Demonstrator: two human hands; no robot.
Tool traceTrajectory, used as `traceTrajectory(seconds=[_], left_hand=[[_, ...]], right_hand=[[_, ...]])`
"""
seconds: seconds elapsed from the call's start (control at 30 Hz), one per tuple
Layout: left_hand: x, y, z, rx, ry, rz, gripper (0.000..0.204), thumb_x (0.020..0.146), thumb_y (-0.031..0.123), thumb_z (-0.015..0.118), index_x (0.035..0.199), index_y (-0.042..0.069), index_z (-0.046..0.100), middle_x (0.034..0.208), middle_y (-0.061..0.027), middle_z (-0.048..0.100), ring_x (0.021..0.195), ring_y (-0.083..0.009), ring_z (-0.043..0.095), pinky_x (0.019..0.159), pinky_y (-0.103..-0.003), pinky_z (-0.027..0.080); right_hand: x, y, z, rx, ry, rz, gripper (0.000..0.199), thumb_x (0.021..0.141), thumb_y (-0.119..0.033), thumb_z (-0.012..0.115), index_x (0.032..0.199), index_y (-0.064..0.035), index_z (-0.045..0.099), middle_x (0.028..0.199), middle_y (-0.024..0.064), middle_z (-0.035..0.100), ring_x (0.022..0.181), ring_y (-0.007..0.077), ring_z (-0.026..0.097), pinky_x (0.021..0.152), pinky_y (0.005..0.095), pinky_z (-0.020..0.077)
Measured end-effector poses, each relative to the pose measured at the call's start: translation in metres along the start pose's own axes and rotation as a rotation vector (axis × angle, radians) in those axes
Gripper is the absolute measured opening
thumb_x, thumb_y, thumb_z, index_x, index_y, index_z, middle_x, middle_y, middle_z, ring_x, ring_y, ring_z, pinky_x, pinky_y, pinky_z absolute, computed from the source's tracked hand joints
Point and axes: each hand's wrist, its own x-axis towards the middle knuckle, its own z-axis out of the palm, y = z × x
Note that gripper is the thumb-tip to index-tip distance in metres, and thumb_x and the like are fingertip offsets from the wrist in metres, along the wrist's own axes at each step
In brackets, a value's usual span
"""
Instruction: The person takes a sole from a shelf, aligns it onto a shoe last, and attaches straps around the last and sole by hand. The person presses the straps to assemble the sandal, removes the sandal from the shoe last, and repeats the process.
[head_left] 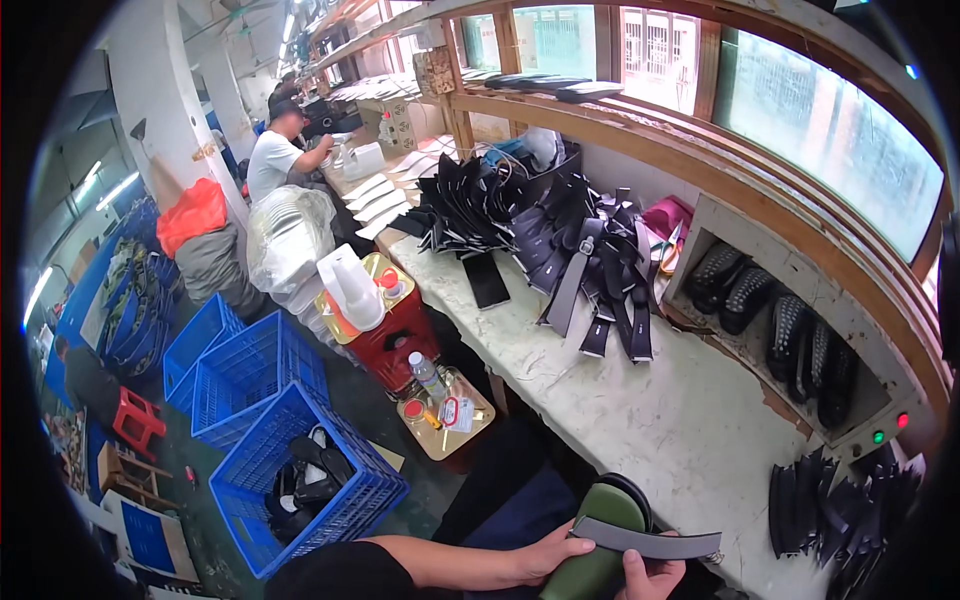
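At the table's near edge, my left hand (548, 555) is closed around a green shoe last (612, 507) with a black rim along its far side. A grey strap (665, 544) lies across the last, its free end sticking out to the right. My left thumb presses on the strap's left end. My right hand (652, 577) pinches the strap near its middle, thumb on top; its other fingers are partly hidden at the lower edge. What lies under the last is hidden.
Piles of black straps (590, 250) cover the far worktable (560, 385); more black strips (800, 505) lie right. A heater box (870, 440) holds black shoes (785, 330). Blue crates (235, 490), red-and-gold cans (400, 350) and a bottle (425, 370) stand left. A person (275, 160) sits farther off.
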Motion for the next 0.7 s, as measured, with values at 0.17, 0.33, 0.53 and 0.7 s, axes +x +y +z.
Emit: traceTrajectory(seconds=[0.17, 0.33, 0.53, 0.7], left_hand=[[-0.001, -0.012, -0.007, -0.083, -0.083, -0.013, 0.060, 0.097, 0.025, 0.060, 0.148, 0.007, 0.033, 0.138, -0.0090, 0.048, 0.126, -0.0184, 0.048, 0.108, -0.035, 0.041], [-0.014, 0.013, 0.020, 0.146, -0.009, -0.033, 0.059, 0.097, 0.026, 0.060, 0.147, 0.006, 0.034, 0.136, -0.0099, 0.051, 0.123, -0.0193, 0.053, 0.104, -0.035, 0.045], [-0.019, 0.027, 0.009, 0.044, -0.056, -0.079, 0.057, 0.096, 0.029, 0.060, 0.143, 0.004, 0.040, 0.129, -0.0104, 0.057, 0.114, -0.0197, 0.059, 0.096, -0.036, 0.051], [-0.008, 0.004, 0.002, -0.038, -0.077, -0.039, 0.058, 0.095, 0.034, 0.060, 0.140, 0.002, 0.043, 0.127, -0.0104, 0.059, 0.112, -0.0196, 0.060, 0.094, -0.035, 0.051]], right_hand=[[-0.007, -0.007, 0.006, -0.164, 0.052, -0.141, 0.047, 0.080, 0.001, 0.073, 0.121, 0.0091, 0.051, 0.115, 0.0150, 0.060, 0.101, 0.0233, 0.060, 0.091, 0.0363, 0.0489], [-0.012, -0.029, 0.025, -0.440, 0.071, -0.334, 0.030, 0.081, -0.001, 0.071, 0.104, 0.0024, 0.052, 0.097, 0.0104, 0.057, 0.086, 0.0230, 0.056, 0.080, 0.0330, 0.0484], [0.001, -0.013, -0.042, -0.351, 0.047, -0.446, 0.009, 0.087, -0.004, 0.061, 0.094, -0.0009, 0.055, 0.086, 0.0089, 0.056, 0.078, 0.0216, 0.055, 0.073, 0.0324, 0.0476], [0.006, -0.019, -0.036, -0.437, 0.112, -0.226, 0.014, 0.092, -0.007, 0.050, 0.091, -0.0016, 0.063, 0.086, 0.0143, 0.062, 0.080, 0.0278, 0.060, 0.075, 0.0380, 0.0504]])
